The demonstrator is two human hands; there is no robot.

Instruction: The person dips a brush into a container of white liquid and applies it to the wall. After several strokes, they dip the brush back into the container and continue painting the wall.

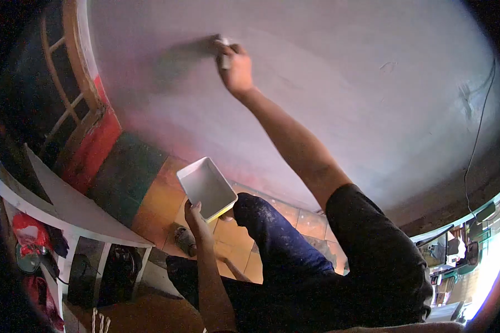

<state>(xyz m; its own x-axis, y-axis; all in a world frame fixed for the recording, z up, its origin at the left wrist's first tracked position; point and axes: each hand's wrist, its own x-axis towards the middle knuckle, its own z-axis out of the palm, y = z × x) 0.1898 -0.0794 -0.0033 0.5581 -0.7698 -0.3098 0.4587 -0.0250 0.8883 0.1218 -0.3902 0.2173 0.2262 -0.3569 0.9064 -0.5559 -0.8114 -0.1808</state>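
Your right hand (236,66) presses a small blurred tool (223,54) to the wall (350,77), fingers wrapped round it, while your left hand (197,219) pinches the tray (205,186) by its near rim beside your knee (255,208); it looks light, stiff and tippy, so hold the rim.

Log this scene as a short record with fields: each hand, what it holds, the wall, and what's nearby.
Left hand: fingers grip the edge of a shallow white rectangular tray, held above the knee
Right hand: raised, closed round a small pale tool held against the wall; the tool is too blurred to identify
Wall: pale grey plastered wall, with a darker patch beside the tool
Nearby: brown wooden window frame, white shelf unit, orange tiled floor, thin black cable hanging on the wall
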